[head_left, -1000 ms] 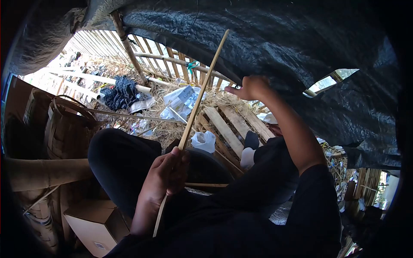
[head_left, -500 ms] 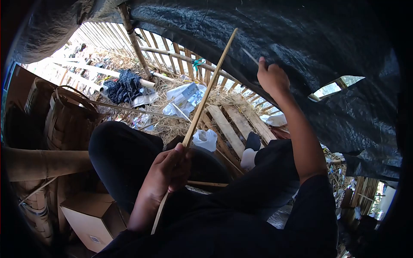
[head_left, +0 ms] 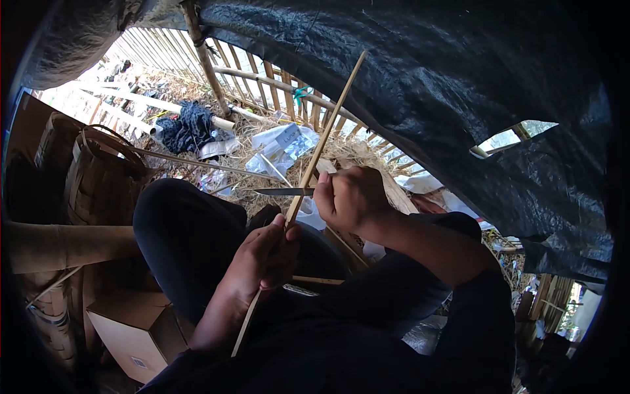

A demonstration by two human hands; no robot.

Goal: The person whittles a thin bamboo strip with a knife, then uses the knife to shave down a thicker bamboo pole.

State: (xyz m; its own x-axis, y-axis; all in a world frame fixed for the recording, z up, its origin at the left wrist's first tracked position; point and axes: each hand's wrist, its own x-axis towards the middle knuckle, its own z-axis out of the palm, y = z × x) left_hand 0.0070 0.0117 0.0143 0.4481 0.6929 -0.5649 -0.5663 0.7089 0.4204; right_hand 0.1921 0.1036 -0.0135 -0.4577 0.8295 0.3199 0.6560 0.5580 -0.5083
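A long, thin bamboo strip (head_left: pixel 334 118) slants up and away from my lap, its far tip in front of the black sheet. My left hand (head_left: pixel 262 256) is closed around its lower part, thumb lying along the top. My right hand (head_left: pixel 352 199) is wrapped round the handle of a knife (head_left: pixel 279 192), and that handle is hidden in the fist. The blade points left and crosses the strip just above my left hand, apparently against it.
Black plastic sheeting (head_left: pixel 426 85) hangs at the upper right. Woven baskets (head_left: pixel 108 174), a thick bamboo pole (head_left: pixel 72 248) and a cardboard box (head_left: pixel 131 335) stand at my left. Beyond my knees, plastic bags (head_left: pixel 282 148) and dark cloth (head_left: pixel 190 128) lie on straw before a slatted bamboo fence.
My right hand has come down and left from near the black sheet, bringing the knife onto the bamboo strip. My left hand keeps its grip, almost unmoved.
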